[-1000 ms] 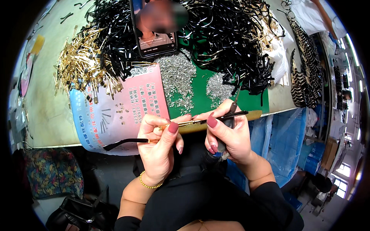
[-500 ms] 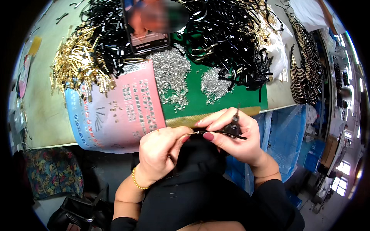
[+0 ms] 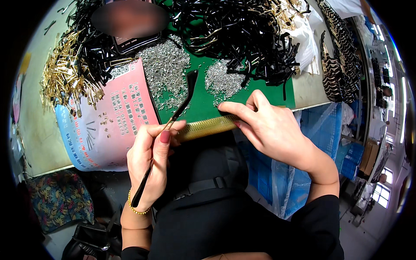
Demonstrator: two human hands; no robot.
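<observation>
My left hand point(image 3: 149, 162) is closed in a pinch on a slim eyeglass temple point(image 3: 185, 102). Its black tip points up and away over the green mat; a thin gold part runs into my fingers. Another black end point(image 3: 142, 186) hangs below my thumb along the palm; my fingers hide the middle, so I cannot tell whether this is one piece or two. My right hand point(image 3: 271, 130) reaches to the mat's near edge, index finger and thumb apart. Its index tip lies beside a small pile of silver screw-like bits point(image 3: 223, 80). The palm side is hidden.
A larger pile of silver bits point(image 3: 164, 71) lies left on the green mat point(image 3: 199, 95). Behind are black temples point(image 3: 242, 34) in a heap and a phone point(image 3: 134, 43). Gold parts point(image 3: 71, 73) lie beside a pink-blue printed sheet point(image 3: 117, 130). Striped temples point(image 3: 342, 56) line the right.
My hands have parted. The left tilted the temple upright and moved left; the right moved up to the small silver pile. The dark screwdriver-like tool in my right hand no longer shows.
</observation>
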